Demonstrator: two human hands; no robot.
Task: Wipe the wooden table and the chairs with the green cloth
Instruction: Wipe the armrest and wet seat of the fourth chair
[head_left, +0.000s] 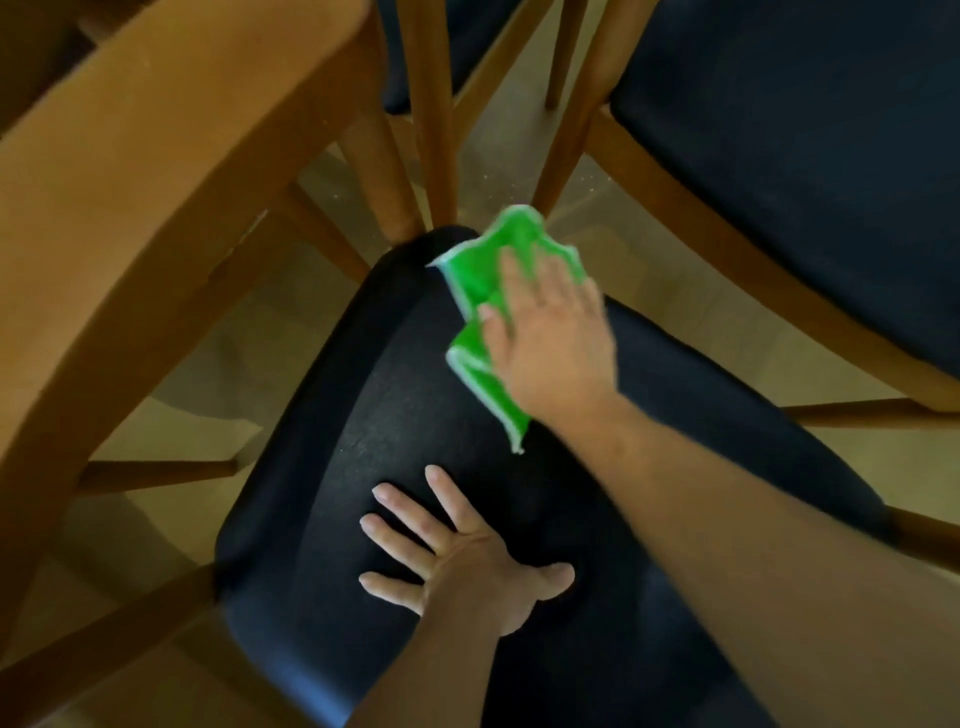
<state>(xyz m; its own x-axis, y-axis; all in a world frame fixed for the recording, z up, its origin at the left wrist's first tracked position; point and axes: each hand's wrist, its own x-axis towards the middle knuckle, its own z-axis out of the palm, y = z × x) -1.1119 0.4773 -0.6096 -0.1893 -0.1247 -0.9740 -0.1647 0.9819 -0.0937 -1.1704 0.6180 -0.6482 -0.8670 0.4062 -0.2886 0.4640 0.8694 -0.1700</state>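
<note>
A chair with a black padded seat (363, 415) fills the middle of the view, its curved wooden backrest (130, 218) at the left. The green cloth (480, 275) with pale edging lies on the far part of the seat. My right hand (550, 332) presses flat on the cloth with straight fingers; motion blur softens both. My left hand (457, 561) rests flat on the near part of the seat, fingers spread, holding nothing. Pale dust specks show on the seat left of the cloth.
A second chair with a dark seat (805, 171) and wooden frame stands at the upper right. More wooden legs (431, 114) rise at top centre. A beige tiled floor (519, 145) with scattered crumbs lies beneath.
</note>
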